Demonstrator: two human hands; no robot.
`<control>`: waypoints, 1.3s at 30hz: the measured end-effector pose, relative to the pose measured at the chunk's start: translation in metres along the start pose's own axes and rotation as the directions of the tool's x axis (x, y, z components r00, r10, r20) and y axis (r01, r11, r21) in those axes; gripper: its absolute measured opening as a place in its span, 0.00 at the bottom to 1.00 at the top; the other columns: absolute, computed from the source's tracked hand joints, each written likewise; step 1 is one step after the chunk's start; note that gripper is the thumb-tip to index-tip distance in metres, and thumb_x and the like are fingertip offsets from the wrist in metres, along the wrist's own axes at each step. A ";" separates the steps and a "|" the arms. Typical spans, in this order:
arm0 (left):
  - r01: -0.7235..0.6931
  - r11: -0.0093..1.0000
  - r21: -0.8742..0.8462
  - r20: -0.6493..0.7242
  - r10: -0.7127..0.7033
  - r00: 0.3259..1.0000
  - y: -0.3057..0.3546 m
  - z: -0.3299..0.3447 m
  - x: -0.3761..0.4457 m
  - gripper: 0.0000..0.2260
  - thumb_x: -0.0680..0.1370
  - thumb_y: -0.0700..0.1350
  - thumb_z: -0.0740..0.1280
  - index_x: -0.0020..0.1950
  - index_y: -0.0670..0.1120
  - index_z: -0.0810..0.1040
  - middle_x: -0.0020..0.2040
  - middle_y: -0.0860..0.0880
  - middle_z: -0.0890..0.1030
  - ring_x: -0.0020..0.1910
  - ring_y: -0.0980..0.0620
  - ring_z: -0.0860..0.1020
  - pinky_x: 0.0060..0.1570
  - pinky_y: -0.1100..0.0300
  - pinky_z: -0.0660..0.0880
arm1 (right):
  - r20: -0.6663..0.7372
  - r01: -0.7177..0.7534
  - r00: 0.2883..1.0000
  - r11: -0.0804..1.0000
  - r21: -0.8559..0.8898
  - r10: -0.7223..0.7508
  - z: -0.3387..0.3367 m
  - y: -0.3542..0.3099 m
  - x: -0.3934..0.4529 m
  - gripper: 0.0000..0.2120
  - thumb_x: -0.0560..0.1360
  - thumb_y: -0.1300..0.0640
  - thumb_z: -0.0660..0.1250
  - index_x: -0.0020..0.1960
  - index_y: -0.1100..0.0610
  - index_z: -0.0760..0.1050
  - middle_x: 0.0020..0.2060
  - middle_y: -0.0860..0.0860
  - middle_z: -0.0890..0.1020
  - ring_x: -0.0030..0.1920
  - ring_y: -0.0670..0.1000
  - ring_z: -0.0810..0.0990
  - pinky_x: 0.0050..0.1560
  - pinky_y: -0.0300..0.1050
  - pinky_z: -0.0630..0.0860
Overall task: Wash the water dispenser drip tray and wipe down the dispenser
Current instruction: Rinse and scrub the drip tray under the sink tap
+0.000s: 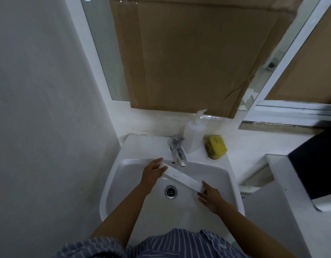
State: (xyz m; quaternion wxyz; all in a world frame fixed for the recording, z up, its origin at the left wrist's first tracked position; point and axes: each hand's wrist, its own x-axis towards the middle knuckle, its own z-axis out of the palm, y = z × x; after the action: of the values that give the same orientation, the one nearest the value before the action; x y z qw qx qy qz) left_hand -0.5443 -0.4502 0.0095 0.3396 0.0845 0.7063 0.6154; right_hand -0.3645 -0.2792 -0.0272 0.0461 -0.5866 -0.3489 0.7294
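Head view: drip tray held under the tap

Head camera looks down into a white washbasin (pixel 112 185) at centre frame. Both hands hold a long white drip tray (pixel 181 178) slantwise over the bowl, beneath the chrome tap (pixel 177 150), where a thin stream of water meets it. The left hand (pixel 153 173) grasps the upper-left end, fingers wrapped over it; the right hand (pixel 210 197) grips the lower-right end, which it partly hides. The tray's inner face cannot be made out. Right of the tap stand a white pump bottle (pixel 195 135) and a yellow sponge (pixel 215 147). Cardboard (pixel 194 53) covers most of the mirror above. At bottom frame a striped shirt (pixel 175 244) is cut off.
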 end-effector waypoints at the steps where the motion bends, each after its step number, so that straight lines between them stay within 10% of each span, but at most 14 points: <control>1: 0.017 1.000 0.012 -0.003 -0.017 1.000 -0.001 -0.001 0.000 0.22 0.74 0.41 0.72 0.67 0.46 0.74 0.58 0.46 0.77 0.56 0.50 0.77 0.57 0.60 0.74 | -0.012 0.011 1.000 1.000 0.011 -0.011 0.000 0.000 0.002 0.22 0.79 0.55 0.66 0.68 0.64 0.66 0.60 0.61 0.72 0.53 0.60 0.77 0.53 0.54 0.76; 18: 0.034 0.999 0.027 -0.043 -0.033 0.999 -0.005 0.028 0.012 0.18 0.72 0.39 0.75 0.61 0.40 0.79 0.50 0.46 0.80 0.45 0.53 0.77 0.38 0.70 0.76 | -0.045 -0.090 0.995 0.995 0.047 0.092 -0.004 0.008 0.007 0.27 0.82 0.46 0.58 0.74 0.60 0.60 0.60 0.62 0.69 0.43 0.58 0.77 0.39 0.49 0.76; 27: -0.001 0.997 0.080 0.100 -0.007 0.995 0.000 0.041 0.017 0.17 0.72 0.39 0.75 0.60 0.42 0.80 0.55 0.45 0.82 0.53 0.52 0.79 0.45 0.73 0.75 | -0.059 -0.103 0.993 0.994 0.046 0.106 -0.013 0.010 0.003 0.28 0.83 0.44 0.54 0.76 0.58 0.56 0.68 0.63 0.68 0.43 0.58 0.79 0.31 0.45 0.77; 34: 0.023 0.998 0.061 0.177 -0.033 0.984 -0.008 0.025 0.016 0.18 0.67 0.44 0.77 0.54 0.57 0.82 0.57 0.43 0.81 0.54 0.48 0.79 0.61 0.52 0.75 | -0.139 -0.040 0.989 0.998 0.042 0.046 -0.010 0.015 0.010 0.26 0.82 0.46 0.55 0.73 0.62 0.62 0.61 0.67 0.76 0.39 0.58 0.80 0.26 0.43 0.76; 39: 0.076 0.997 0.000 0.173 -0.075 0.982 -0.006 0.030 0.016 0.15 0.74 0.34 0.70 0.55 0.51 0.81 0.49 0.44 0.79 0.44 0.52 0.79 0.46 0.62 0.79 | -0.179 -0.013 0.984 0.998 0.055 0.022 -0.010 0.017 0.008 0.23 0.83 0.49 0.57 0.71 0.64 0.64 0.53 0.62 0.78 0.40 0.57 0.80 0.32 0.48 0.76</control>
State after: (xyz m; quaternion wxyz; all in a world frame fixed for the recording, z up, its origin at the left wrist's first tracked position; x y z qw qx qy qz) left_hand -0.5374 -0.4190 -0.0027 0.4229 0.1096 0.6747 0.5949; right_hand -0.3528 -0.2833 -0.0440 0.0865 -0.6516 -0.3186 0.6830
